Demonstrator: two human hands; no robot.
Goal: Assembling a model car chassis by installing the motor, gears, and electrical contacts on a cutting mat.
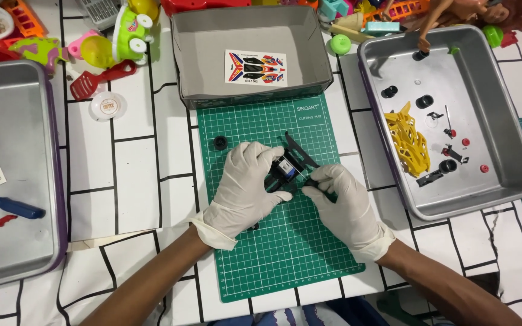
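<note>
Both gloved hands are meeting over the middle of the green cutting mat (285, 253), which is lying near the front edge of the tabletop (134, 175). The left hand (246, 190) is gripping a small black toy car chassis (290, 166), thumb and fingers wrapping its near end; the right hand (345, 205) is pinching the chassis's other side with its fingertips. Much of the chassis is hiding under the gloves, so its full outline is hard to make out; a blue and white block is showing in its middle. Its long axis is running diagonally, the exposed thin end pointing toward the back edge of the tabletop and slightly left.

One loose black wheel (220, 143) is sitting on the mat's back left corner, apart from the hands. One open grey box (249, 27) holding one sticker sheet (255, 67) is standing just behind the mat. Two metal trays are flanking it: the right tray (515, 108) is holding one yellow car body (410, 142), about four black wheels and several tiny red and black bits too small to identify; the left tray (31, 241), cut off by the picture's edge, is holding one blue-handled screwdriver (13, 207). Toys are crowding the back edge, partly cropped.
</note>
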